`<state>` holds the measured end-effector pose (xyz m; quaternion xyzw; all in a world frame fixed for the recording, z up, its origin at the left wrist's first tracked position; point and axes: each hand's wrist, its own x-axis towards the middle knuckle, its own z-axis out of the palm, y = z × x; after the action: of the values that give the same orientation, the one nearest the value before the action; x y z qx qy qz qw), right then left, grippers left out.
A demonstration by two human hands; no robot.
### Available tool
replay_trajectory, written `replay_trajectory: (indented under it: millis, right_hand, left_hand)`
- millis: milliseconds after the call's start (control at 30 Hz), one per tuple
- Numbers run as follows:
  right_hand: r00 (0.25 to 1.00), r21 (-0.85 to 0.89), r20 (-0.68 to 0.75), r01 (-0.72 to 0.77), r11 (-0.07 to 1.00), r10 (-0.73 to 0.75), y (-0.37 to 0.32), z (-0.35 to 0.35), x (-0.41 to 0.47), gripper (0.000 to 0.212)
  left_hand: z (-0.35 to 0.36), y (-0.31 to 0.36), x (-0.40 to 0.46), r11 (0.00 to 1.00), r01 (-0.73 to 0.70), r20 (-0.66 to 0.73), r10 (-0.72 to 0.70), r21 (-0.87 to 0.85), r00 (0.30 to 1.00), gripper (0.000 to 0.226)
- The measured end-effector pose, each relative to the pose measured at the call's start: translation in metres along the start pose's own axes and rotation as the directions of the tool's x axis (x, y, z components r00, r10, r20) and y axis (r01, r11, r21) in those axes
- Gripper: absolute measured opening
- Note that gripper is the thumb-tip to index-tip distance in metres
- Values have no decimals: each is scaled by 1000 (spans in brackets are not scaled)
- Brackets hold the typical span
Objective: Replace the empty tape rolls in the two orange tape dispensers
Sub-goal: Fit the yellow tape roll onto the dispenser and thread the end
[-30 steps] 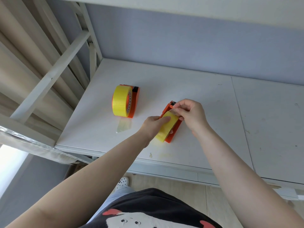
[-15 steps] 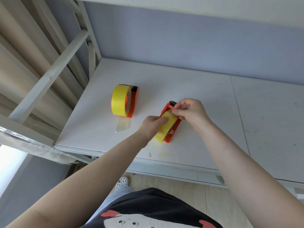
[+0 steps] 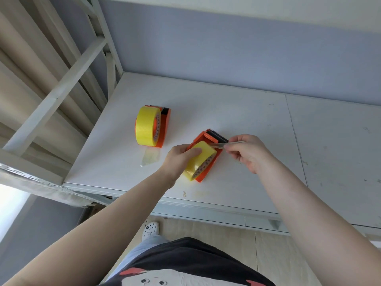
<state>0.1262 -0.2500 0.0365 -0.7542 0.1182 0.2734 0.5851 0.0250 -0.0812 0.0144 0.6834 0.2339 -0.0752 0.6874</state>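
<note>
Orange plastic shows on both tape dispensers on the white tabletop (image 3: 247,112). From where I watch, the nearer orange tape dispenser (image 3: 208,155) lies close to the front edge, carrying a yellow roll of tape (image 3: 199,159). My left hand (image 3: 178,159) grips that roll from its nine o'clock side, thumb laid across the yellow face. My right hand (image 3: 249,151), at the dispenser's three o'clock, pinches a clear strip of tape (image 3: 221,145) drawn from the roll past the black cutter end. At about ten o'clock from it, well apart, the second orange tape dispenser (image 3: 164,124) stands with its own yellow roll (image 3: 146,125) fitted. A loose clear scrap of tape (image 3: 150,158) lies just in front of it at six o'clock.
</note>
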Motion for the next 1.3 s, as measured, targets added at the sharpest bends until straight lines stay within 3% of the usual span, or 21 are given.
replay_trajectory:
  millis: [333, 567, 667, 833, 1000, 1167, 1300]
  right_hand:
    - [987, -147, -129, 81, 986, -100, -5, -2, 7, 30]
    - [984, -171, -52, 160, 972, -171, -22, -4, 16, 33]
    - [985, -123, -19, 166, 978, -169, -26, -9, 25, 41]
    - [994, 77, -10, 112, 991, -112, -33, -28, 37, 45]
    - [995, 225, -38, 98, 969, -92, -50, -59, 47, 35]
    - [996, 145, 45, 65, 987, -73, -60, -79, 51, 32]
    - [999, 221, 21, 31, 975, -36, -64, -94, 55, 32]
  left_hand:
    - [-8, 6, -3, 992, -83, 135, 70, 95, 988, 46]
    - [-10, 6, -3, 981, -119, 180, 91, 152, 979, 47]
    - [-16, 11, -3, 972, -115, 228, 67, 205, 971, 43]
    - [-26, 22, -10, 978, -114, 300, 58, 174, 952, 16]
    - [-39, 20, -18, 978, -135, 333, 75, 160, 940, 33]
    - [-47, 18, -15, 978, -154, 296, 107, 141, 949, 43]
    - [-54, 31, -14, 981, -154, 342, 105, 118, 934, 40]
